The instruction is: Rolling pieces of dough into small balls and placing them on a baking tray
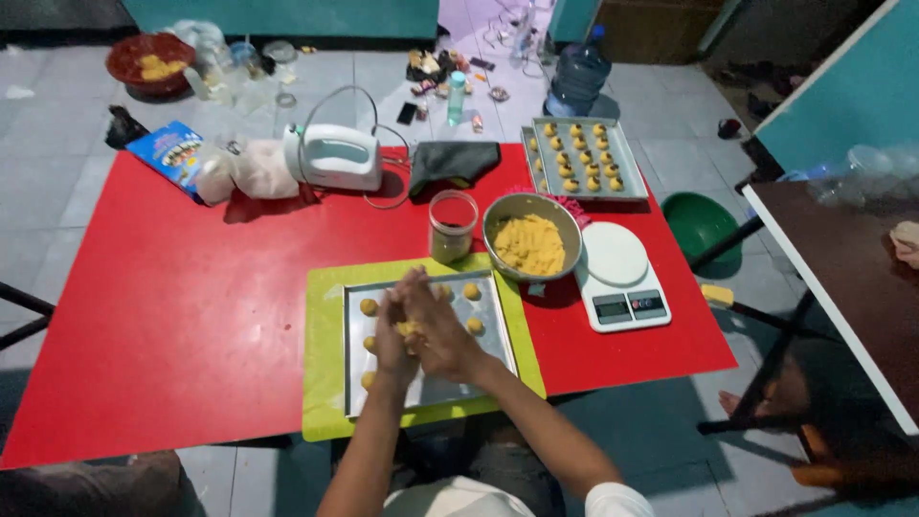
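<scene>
While both palms press together over the tray, the scene reads so:

Left hand [392, 335]: cupped narrow against the right, a lump of dough [409, 328] held between them.
Right hand [438, 325]: closed over the same soft yellow lump, fingers curled.
Tray [490, 330]: flat, rectangular, dull metal, on a lime mat [324, 364]; small round dough balls [369, 306] lie along its left and far sides.
Bowl [532, 245]: round metal, heaped with crumbly yellow dough, just beyond the tray.
Scale [620, 278]: white, round plate, right of the bowl.
Jar [452, 226]: clear, cylindrical, left of the bowl.
Second tray [581, 156]: filled rows, far right.
Table [172, 306]: smooth red top.
</scene>
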